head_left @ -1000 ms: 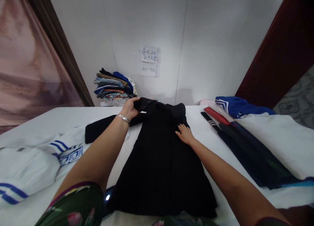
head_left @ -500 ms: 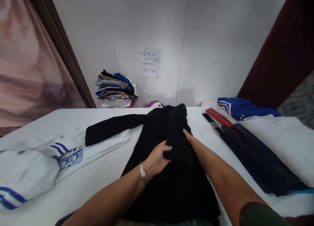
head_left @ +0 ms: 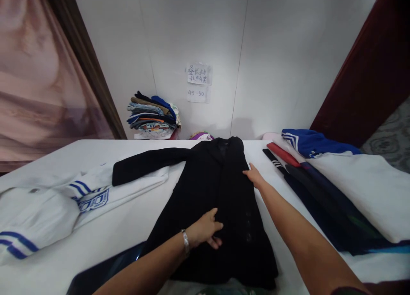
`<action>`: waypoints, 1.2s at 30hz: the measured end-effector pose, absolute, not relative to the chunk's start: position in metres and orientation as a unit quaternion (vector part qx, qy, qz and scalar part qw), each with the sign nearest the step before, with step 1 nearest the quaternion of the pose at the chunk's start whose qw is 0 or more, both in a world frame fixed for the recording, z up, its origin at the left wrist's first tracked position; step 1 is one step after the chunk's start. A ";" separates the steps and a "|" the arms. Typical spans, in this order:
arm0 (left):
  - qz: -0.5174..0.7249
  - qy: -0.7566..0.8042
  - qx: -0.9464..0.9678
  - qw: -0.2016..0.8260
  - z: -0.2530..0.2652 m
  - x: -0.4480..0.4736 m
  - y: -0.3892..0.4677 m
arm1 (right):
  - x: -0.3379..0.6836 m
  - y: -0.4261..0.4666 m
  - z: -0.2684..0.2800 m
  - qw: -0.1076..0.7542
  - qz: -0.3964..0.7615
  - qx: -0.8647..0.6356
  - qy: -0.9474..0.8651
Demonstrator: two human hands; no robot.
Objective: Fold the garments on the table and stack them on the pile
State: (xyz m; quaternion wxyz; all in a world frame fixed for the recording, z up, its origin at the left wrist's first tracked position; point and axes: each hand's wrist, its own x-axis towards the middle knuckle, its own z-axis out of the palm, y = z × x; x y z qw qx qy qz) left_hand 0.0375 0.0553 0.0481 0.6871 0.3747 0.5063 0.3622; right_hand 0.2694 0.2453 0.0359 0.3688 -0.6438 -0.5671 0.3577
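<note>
A long black coat (head_left: 205, 188) lies front up on the white table, collar at the far end. One sleeve (head_left: 150, 162) stretches out to the left over a white garment; I cannot see the other sleeve. Small dark buttons show low on the coat's right front. My left hand (head_left: 208, 230), a silver bracelet at its wrist, is over the lower middle of the coat with fingers spread and nothing held. At the coat's right edge is my right hand (head_left: 255, 176), its thumb and a fingertip apart, one fingertip touching the cloth.
White clothing with blue stripes (head_left: 41, 213) lies at left, a dark glossy object (head_left: 105, 265) at front left. Several garments, including a blue striped one (head_left: 317, 142) and a white one (head_left: 355, 188), lie at right. A folded clothes stack (head_left: 153, 115) stands by the wall.
The black cloth bunched between my hands now lies flat, and the coat's front and collar show. My left hand has moved nearer me; my right hand has shifted slightly right to the edge.
</note>
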 end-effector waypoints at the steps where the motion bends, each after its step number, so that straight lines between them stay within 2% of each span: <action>1: 0.339 0.543 0.441 0.629 0.049 0.033 0.058 | 0.269 0.243 0.031 0.357 0.338 -0.654 -0.576; 3: 0.327 0.583 0.566 0.482 0.058 0.028 0.068 | 0.269 0.240 0.024 0.332 0.295 -0.664 -0.601; 5: 0.370 0.556 0.637 0.385 0.072 0.033 0.079 | 0.268 0.240 0.022 0.308 0.253 -0.667 -0.630; 7: 0.393 0.504 0.690 0.341 0.079 0.048 0.087 | 0.266 0.242 0.025 0.290 0.213 -0.664 -0.655; 10: 0.319 0.469 0.768 0.297 0.065 0.078 0.091 | 0.260 0.253 0.037 0.275 0.161 -0.647 -0.693; 14: 0.197 0.498 0.801 0.269 0.030 0.098 0.086 | 0.244 0.276 0.059 0.266 0.100 -0.618 -0.733; 21: 0.208 0.510 0.796 0.251 0.018 0.095 0.079 | 0.219 0.333 0.078 0.239 0.005 -0.624 -0.744; 27: 0.205 0.520 0.773 0.301 0.016 0.097 0.079 | 0.213 0.380 0.032 0.028 0.101 -0.634 -0.766; 31: 0.205 0.517 0.768 0.318 0.015 0.097 0.082 | 0.210 0.393 0.011 -0.002 0.126 -0.618 -0.776; 36: 0.207 0.511 0.792 0.263 0.010 0.095 0.081 | 0.214 0.383 0.016 0.020 0.130 -0.621 -0.772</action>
